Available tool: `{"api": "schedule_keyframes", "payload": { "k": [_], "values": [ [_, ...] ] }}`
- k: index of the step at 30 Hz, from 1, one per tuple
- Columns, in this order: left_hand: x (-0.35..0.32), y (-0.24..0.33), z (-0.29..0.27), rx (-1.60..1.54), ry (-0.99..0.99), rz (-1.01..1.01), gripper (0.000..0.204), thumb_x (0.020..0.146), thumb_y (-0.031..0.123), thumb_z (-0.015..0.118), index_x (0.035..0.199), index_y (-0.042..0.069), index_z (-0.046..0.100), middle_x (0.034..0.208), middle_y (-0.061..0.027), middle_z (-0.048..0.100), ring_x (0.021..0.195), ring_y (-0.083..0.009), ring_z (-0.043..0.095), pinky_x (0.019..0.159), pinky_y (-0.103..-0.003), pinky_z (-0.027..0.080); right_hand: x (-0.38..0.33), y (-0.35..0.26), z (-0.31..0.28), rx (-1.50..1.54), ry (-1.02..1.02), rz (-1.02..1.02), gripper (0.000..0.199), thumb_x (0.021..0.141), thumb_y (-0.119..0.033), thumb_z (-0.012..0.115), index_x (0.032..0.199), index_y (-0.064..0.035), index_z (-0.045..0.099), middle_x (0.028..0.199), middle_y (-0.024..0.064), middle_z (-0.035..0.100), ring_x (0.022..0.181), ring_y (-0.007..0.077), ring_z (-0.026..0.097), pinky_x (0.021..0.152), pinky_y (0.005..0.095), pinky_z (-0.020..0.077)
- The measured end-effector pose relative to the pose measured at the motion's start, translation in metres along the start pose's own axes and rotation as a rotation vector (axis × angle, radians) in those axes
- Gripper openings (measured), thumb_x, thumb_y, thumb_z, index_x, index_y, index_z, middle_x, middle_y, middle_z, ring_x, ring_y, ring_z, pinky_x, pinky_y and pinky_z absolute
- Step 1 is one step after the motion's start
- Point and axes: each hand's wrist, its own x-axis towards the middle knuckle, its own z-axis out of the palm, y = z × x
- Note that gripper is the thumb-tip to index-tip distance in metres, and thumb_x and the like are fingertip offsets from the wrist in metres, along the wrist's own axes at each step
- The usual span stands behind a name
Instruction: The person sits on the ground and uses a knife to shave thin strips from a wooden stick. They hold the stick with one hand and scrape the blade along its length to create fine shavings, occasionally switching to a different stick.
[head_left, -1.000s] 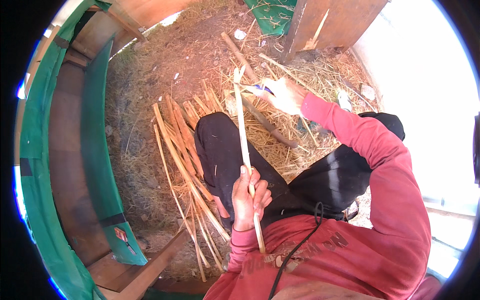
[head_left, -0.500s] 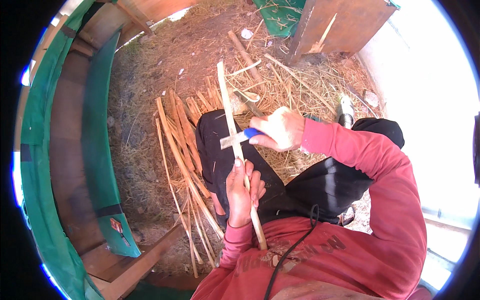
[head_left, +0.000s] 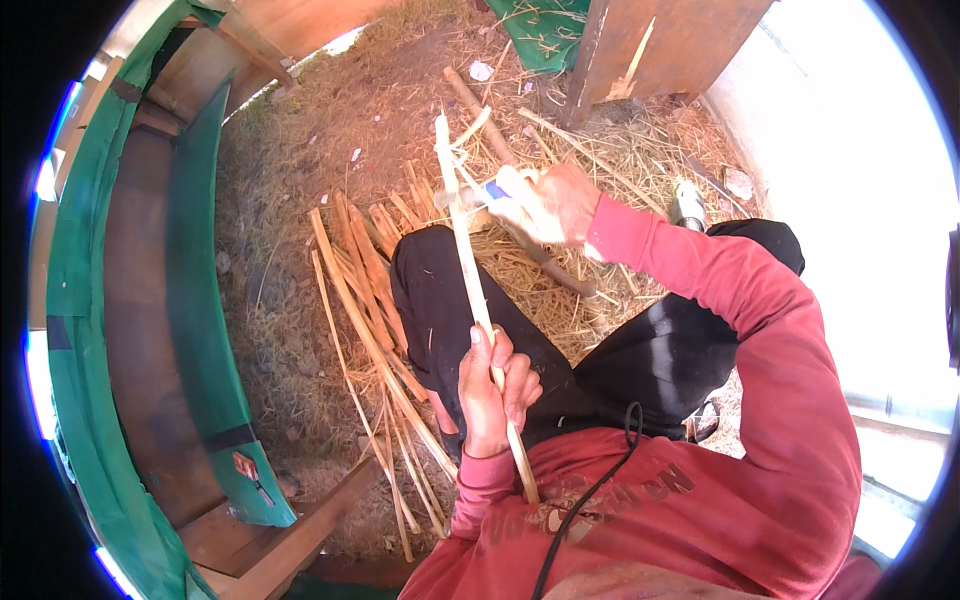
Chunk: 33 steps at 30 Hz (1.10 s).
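Note:
A long pale wooden stick (head_left: pixel 464 250) slants up from my waist, its far end past my knee. My left hand (head_left: pixel 495 390) is wrapped round its lower part. In my right hand (head_left: pixel 550 205) is a blue-handled knife (head_left: pixel 496 190). Its blade, blurred by motion, crosses the upper part of the stick. A thin peeled strip (head_left: pixel 474 127) curls off beside the stick near its far end; my right fingers partly hide the knife.
Split wooden sticks (head_left: pixel 360 290) lie in a pile left of my knee. Ahead, a round branch (head_left: pixel 480 110) rests among straw and shavings (head_left: pixel 610 160). A brown wooden panel (head_left: pixel 665 50) stands at the far right, and a green-covered frame (head_left: pixel 195 270) runs along the left.
My right hand and the knife have moved up along the stick, away from my left hand. A strip now curls near the stick's far end. My left hand keeps its grip.

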Motion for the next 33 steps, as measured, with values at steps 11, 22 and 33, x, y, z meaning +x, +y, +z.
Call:
{"api": "schedule_keyframes", "payload": {
  "k": [11, 22, 33],
  "values": [
    [0.009, 0.001, -0.017, -0.317, -0.183, -0.145, 0.040, 0.100, 0.046, 0.024, 0.075, 0.018, 0.037, 0.037, 0.0020, 0.030, 0.025, -0.0083, 0.019, 0.031, -0.021, 0.014, -0.008, -0.012, 0.020, 0.006, 0.090, -0.234, 0.035, 0.086, -0.043, 0.058, 0.089, -0.0088, 0.052, 0.058, 0.0097, 0.053, 0.043, 0.0278, 0.054, 0.040, 0.0369, 0.0423],
    [0.013, -0.009, -0.027, -0.459, -0.256, -0.172, 0.039, 0.101, 0.042, 0.023, 0.077, 0.016, 0.039, 0.040, 0.0004, 0.034, 0.025, -0.0093, 0.024, 0.030, -0.022, 0.017, 0.000, 0.028, 0.019, 0.295, -0.104, 0.263, 0.028, 0.093, -0.036, 0.048, 0.095, -0.0091, 0.056, 0.062, 0.0121, 0.058, 0.051, 0.0291, 0.058, 0.046, 0.0386, 0.0440],
    [0.009, -0.009, -0.032, -0.582, -0.365, -0.200, 0.043, 0.101, 0.043, 0.020, 0.076, 0.014, 0.039, 0.041, -0.0026, 0.039, 0.024, -0.0093, 0.027, 0.027, -0.021, 0.016, -0.017, -0.011, 0.004, 0.075, 0.028, -0.211, 0.035, 0.089, -0.044, 0.054, 0.085, -0.0097, 0.053, 0.052, 0.0110, 0.049, 0.041, 0.0292, 0.052, 0.039, 0.0395, 0.0402]
  ]
}}
